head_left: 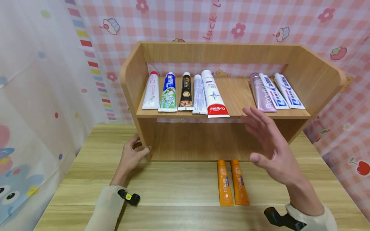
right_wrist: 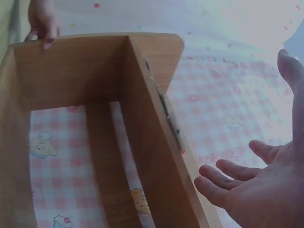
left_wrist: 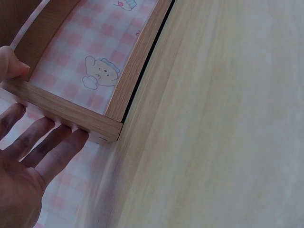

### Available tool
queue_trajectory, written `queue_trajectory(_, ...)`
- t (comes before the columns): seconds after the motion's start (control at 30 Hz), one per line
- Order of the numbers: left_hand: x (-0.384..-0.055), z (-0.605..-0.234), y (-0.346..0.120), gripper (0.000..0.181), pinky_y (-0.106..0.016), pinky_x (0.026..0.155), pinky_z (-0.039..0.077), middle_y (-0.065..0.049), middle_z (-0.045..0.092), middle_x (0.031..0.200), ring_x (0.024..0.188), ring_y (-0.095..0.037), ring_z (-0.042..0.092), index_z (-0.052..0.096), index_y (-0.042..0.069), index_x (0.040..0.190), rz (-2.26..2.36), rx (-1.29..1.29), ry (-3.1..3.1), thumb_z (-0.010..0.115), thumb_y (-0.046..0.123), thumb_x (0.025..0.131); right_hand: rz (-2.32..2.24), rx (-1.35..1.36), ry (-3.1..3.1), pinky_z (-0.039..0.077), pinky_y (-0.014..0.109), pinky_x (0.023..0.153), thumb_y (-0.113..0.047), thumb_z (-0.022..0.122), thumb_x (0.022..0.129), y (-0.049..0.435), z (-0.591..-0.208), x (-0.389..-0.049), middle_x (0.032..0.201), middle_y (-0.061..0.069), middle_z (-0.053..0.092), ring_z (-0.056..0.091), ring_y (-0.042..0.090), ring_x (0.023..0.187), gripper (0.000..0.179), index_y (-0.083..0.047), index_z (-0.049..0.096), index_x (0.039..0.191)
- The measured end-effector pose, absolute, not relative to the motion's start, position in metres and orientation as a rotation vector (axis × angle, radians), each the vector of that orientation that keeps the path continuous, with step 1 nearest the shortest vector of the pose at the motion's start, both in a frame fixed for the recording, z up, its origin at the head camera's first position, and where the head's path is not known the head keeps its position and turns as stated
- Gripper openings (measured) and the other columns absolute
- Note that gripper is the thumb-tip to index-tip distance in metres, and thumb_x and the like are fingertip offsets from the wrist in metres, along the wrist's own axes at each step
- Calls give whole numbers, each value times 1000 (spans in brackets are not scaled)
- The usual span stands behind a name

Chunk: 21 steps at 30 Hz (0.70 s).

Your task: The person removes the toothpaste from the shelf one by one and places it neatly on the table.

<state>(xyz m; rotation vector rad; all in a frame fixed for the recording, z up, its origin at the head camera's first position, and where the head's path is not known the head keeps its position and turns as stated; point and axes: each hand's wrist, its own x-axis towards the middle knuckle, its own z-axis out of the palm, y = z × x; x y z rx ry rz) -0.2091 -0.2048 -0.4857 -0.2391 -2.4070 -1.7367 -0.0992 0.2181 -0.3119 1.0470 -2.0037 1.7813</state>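
My left hand (head_left: pixel 131 157) grips the lower left side panel of a two-tier wooden shelf (head_left: pixel 237 96). In the left wrist view the thumb lies on one side of the panel edge (left_wrist: pixel 66 108) and the fingers on the other. My right hand (head_left: pixel 277 157) hovers in front of the shelf's right part, thumb and fingers spread, holding nothing. Nearest it on the upper board is a pinkish Protefix tube (head_left: pixel 262 94). A large white-and-red Colgate toothpaste tube (head_left: pixel 214 89) lies mid-board. Two orange BE YOU toothpaste tubes (head_left: pixel 225 184) lie side by side on the table.
Left of the Colgate lie a slim white tube (head_left: pixel 199 94), a black tube (head_left: pixel 186 89), a blue-green Crest tube (head_left: pixel 169 93) and a white tube with a red cap (head_left: pixel 151 91). Two white-and-blue tubes (head_left: pixel 289 91) lie at the right. Curtains (head_left: pixel 188 25) hang behind the wooden table (head_left: pixel 179 192).
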Motion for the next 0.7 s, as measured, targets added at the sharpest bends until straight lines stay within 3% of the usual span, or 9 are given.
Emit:
queue_trajectory(0.4, -209, -485, -204, 56, -51, 103, 51, -18, 65, 135, 119, -36, 63, 59, 9, 141, -1739, -249, -2400, 71, 5, 87, 1858, 891, -2137, 40, 19, 115, 3, 60, 95, 224, -276, -139, 166, 9, 31, 41, 26, 148, 80, -17, 23, 163)
queue_trajectory(0.57, -208, -484, -204, 57, -52, 103, 50, -17, 65, 135, 119, -36, 63, 59, 10, 142, -1716, -247, -2404, 71, 5, 87, 1863, 833, -2224, 43, 18, 112, -3, 59, 99, 224, -267, -153, 167, 7, 30, 38, 28, 149, 76, -23, 23, 163)
queue_trajectory(0.7, -209, -484, -202, 57, -56, 104, 48, -23, 64, 135, 121, -42, 61, 57, 5, 142, -1725, -235, -2407, 69, 1, 87, 1798, 775, -2346, 45, 17, 110, -11, 57, 102, 224, -260, -162, 168, 6, 29, 35, 30, 151, 72, -27, 22, 163)
